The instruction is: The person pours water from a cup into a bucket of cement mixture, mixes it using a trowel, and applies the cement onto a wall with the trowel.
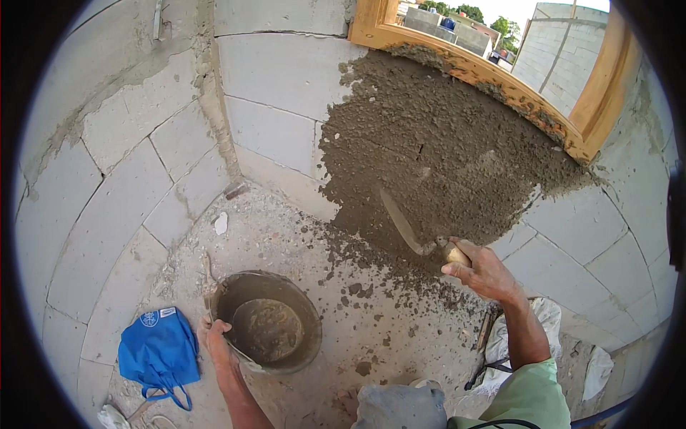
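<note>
My right hand (487, 272) is wrapped round the wooden handle of a trowel (404, 225). The trowel's blade points up and left, edge-on in front of a wide patch of wet grey mortar (421, 136) on the block wall. Lower left, my left hand (217, 339) grips the rim of a dark round bucket (309, 322), thumb on the inner side. Some mortar (267, 329) lies in the bottom of the bucket, which stands or is tilted near the floor; I cannot tell which.
Over the mortar patch sits a wooden window frame (471, 71) with mortar along its lower edge. A blue cloth bag (158, 352) lies left of the bucket. Mortar crumbs (364, 300) litter the dusty floor. A white sack (539, 322) lies beside my right arm. Block walls (182, 139) meet at a corner.
</note>
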Action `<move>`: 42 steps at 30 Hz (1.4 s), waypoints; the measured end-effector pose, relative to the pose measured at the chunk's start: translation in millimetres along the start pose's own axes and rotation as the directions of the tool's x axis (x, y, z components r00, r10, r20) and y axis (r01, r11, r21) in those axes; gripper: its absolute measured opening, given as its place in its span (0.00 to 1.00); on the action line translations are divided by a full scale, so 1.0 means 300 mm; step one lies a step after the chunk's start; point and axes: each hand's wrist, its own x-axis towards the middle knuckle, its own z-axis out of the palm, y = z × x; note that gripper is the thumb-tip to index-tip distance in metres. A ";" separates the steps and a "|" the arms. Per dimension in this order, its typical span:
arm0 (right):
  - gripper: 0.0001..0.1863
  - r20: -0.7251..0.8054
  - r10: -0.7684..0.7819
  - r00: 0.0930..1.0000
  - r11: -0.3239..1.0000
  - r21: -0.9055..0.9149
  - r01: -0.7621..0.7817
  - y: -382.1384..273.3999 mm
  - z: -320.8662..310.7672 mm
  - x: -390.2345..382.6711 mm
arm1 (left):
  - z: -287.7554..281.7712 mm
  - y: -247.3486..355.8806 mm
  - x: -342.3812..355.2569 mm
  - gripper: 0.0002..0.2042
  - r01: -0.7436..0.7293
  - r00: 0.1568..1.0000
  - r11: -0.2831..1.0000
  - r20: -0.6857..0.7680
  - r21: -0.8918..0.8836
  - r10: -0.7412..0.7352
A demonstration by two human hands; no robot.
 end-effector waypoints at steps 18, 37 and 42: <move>0.25 0.518 -0.466 0.717 0.592 -0.420 0.688 -0.226 0.847 0.109 | 0.086 0.027 -0.090 0.12 0.046 0.999 0.997 0.003 0.065 -0.046; 0.33 0.427 -0.651 0.628 0.759 0.332 0.560 -0.389 0.094 0.372 | 0.016 -0.024 -0.015 0.11 0.021 1.000 1.000 0.019 -0.004 -0.021; 0.32 -0.123 -0.262 0.957 0.942 0.184 0.281 -0.301 -0.118 0.372 | -0.009 -0.040 -0.025 0.11 0.015 1.000 1.000 -0.014 0.025 -0.014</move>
